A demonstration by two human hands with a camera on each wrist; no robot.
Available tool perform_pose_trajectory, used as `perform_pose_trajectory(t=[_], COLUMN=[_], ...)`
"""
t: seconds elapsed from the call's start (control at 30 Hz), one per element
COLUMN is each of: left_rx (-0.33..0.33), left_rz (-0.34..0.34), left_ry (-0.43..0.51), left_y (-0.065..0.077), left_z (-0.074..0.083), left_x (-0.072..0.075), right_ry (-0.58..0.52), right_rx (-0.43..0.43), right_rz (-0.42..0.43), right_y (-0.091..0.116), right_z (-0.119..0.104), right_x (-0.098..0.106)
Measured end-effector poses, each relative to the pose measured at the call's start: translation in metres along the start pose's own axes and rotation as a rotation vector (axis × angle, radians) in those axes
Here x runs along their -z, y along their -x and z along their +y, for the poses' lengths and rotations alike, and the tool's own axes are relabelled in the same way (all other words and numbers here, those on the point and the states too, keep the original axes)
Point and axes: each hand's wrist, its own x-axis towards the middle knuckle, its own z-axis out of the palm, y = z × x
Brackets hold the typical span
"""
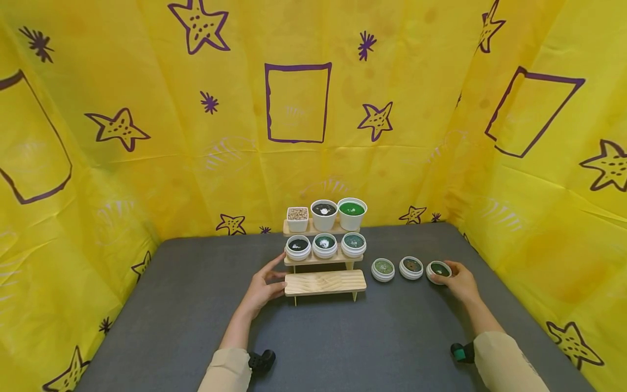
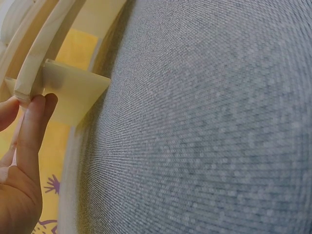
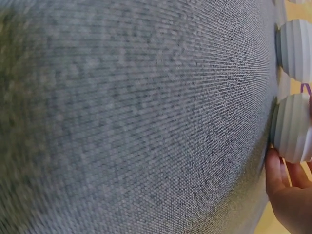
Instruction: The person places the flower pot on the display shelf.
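Observation:
A three-step wooden stand (image 1: 325, 282) stands at the middle of the table, its lowest step bare. My left hand (image 1: 260, 293) pinches the left end of that step, thumb and fingers at the board's edge in the left wrist view. At the right, my right hand (image 1: 462, 283) grips a small white ribbed pot (image 3: 291, 129) with a dark green top, thumb on its near side. Two similar pots, one with a light green top (image 1: 383, 268) and one with a dark brownish top (image 1: 411, 267), sit in a row to its left.
Three low white pots (image 1: 325, 251) line the stand's middle step. On the top step are a square pot of tan bits (image 1: 297, 225) and two taller round cups (image 1: 350, 220). A yellow patterned curtain (image 1: 318, 169) surrounds the grey table (image 1: 210, 272) at the back and sides.

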Motion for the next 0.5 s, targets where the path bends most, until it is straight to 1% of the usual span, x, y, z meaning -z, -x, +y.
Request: perform_pose_trajectory(t=[0.3, 0.5], left_rx=[-0.001, 0.000], left_rz=[0.000, -0.008], left_ry=[0.001, 0.008], left_y=[0.0011, 0.0006], left_z=[0.0008, 0.0010], left_x=[-0.0003, 0.0003], right_ry=[0.006, 0.009], right_rx=[0.012, -0.017], right_rz=[0.025, 0.074], right_y=[0.0024, 0.0031], right_z=[-0.0002, -0.0002], right_x=[-0.0015, -0.0032])
